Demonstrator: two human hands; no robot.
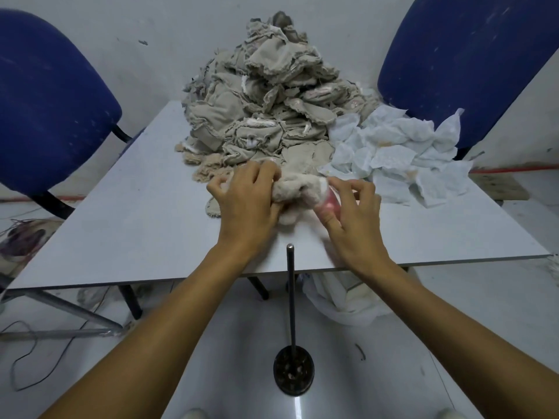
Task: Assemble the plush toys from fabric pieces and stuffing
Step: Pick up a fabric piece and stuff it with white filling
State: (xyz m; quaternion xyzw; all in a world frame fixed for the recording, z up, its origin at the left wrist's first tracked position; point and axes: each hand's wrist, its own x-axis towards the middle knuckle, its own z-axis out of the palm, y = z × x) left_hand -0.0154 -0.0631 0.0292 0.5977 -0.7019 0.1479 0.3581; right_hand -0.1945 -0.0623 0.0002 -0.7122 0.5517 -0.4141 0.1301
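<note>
Beige plush piece lies bunched between both hands on the worktop; left hand grips one end, right hand pinches the other, apparently pink-lined.

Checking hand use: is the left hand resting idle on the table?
No, the left hand grips the fuzzy beige plush piece together with the right hand.
</note>
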